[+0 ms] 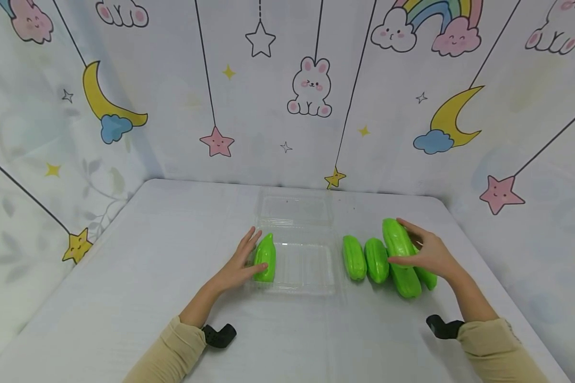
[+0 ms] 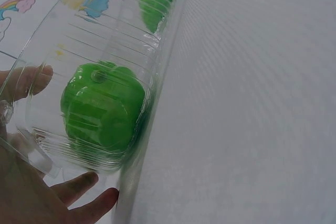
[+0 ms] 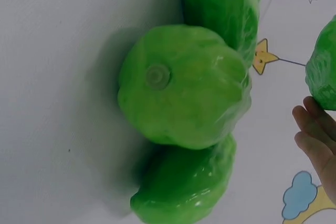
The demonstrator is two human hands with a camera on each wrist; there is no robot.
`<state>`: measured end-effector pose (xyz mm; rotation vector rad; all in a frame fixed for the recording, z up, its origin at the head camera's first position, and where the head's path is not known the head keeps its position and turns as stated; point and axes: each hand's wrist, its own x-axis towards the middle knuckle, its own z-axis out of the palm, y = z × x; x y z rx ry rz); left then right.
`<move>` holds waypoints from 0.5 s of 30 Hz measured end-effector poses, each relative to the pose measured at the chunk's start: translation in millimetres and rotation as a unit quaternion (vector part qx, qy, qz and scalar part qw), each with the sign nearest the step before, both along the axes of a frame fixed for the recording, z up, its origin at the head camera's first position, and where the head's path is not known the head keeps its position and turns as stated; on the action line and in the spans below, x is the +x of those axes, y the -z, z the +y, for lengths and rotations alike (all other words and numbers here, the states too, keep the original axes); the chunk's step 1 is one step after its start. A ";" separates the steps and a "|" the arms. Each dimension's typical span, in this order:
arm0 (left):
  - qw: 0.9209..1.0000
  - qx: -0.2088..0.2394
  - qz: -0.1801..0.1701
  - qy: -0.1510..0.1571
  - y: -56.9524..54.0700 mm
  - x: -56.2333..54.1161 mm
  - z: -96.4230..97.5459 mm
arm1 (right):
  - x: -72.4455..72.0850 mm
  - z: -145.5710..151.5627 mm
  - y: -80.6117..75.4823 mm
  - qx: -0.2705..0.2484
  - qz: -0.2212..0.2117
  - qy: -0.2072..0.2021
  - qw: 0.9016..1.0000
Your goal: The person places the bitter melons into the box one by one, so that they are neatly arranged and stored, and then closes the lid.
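Observation:
My left hand [image 1: 237,268] is at the left end of a clear plastic container [image 1: 306,290], fingers fairly straight and spread, with the thumb reaching over the rim. A green ribbed gourd [image 1: 265,258] lies lengthwise inside at that end; the thumb overlaps its near part. Through the plastic, the left wrist view shows this gourd [image 2: 105,106] end-on. On the right, my right hand [image 1: 426,252] grips another green ribbed gourd [image 1: 397,236] between thumb and fingers, raised over the others. The right wrist view catches fingertips [image 3: 310,129] against the held gourd [image 3: 324,69].
Several more gourds lie right of the container, among them a left one [image 1: 354,258], one beside it [image 1: 377,260] and one under the held gourd [image 1: 406,282]. The container's lid [image 1: 294,210] lies folded back behind it. A printed curtain [image 1: 172,80] hangs behind the white table [image 1: 163,287].

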<state>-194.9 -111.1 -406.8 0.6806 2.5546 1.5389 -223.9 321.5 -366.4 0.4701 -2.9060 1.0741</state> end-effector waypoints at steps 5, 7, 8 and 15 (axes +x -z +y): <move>1.000 0.000 0.002 -0.001 0.6 -0.1 0.0 | 2.1 -8.8 -5.2 0.002 -0.005 0.000 1.000; 1.000 0.001 0.002 -0.001 0.5 -0.1 -0.1 | 2.6 -12.4 -6.4 0.000 -0.008 0.001 1.000; 1.000 0.001 0.003 0.000 0.6 -0.2 0.1 | 2.7 -14.2 -6.6 0.000 -0.009 0.002 1.000; 1.000 -0.002 0.001 -0.002 0.6 -0.5 0.0 | 2.1 -28.1 -5.4 0.002 -0.006 0.007 1.000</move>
